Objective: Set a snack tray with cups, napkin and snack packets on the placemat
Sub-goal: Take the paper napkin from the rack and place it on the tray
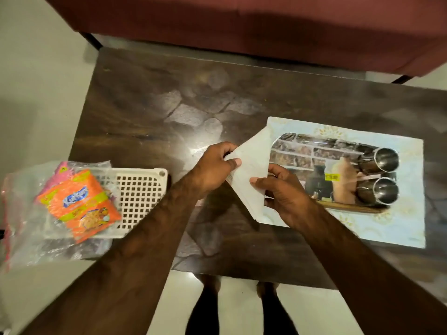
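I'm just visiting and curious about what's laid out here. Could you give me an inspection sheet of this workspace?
Surface: dark glossy table.
Job's things: white napkin held over the left edge of the placemat; two steel cups on the placemat; white lattice tray at left, with orange snack packets partly on it.
Clutter: clear plastic bag around the packets.
Grippers: left hand and right hand both pinch the napkin.
Cables: nothing seen.
Surroundings: maroon sofa beyond the table; pale floor.
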The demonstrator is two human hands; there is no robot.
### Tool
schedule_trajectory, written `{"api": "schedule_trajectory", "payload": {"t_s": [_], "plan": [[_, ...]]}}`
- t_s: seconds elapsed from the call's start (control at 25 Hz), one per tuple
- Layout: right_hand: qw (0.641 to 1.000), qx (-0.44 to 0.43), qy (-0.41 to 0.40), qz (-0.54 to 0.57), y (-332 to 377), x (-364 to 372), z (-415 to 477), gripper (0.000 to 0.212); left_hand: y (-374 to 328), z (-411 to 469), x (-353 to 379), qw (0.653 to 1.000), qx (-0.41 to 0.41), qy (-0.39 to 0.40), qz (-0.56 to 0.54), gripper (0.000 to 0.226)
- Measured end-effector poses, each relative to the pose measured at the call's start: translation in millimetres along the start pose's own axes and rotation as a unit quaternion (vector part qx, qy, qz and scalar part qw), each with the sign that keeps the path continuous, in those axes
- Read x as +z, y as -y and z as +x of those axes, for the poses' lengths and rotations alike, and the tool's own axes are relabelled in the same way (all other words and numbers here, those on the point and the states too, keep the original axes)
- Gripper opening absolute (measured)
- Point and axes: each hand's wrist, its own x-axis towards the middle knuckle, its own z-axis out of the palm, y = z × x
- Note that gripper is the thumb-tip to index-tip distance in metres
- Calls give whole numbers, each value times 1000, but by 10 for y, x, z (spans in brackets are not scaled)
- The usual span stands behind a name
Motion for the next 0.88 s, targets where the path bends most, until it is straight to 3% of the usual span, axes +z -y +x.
{"api": "schedule_trajectory", "payload": {"t_s": [0.32,0.64,0.88], "plan": [[993,-13,-114,5,-78,-854,240,49,-188,479,993,998,-27,2,54,32],[988,-20,-149,-26,-84,-980,478,46,-150,732,1187,985,2,-46,167,36],[983,-28,-169,-67,-70,-942,504,49,-164,780,1225,982,15,-63,175,32]]}}
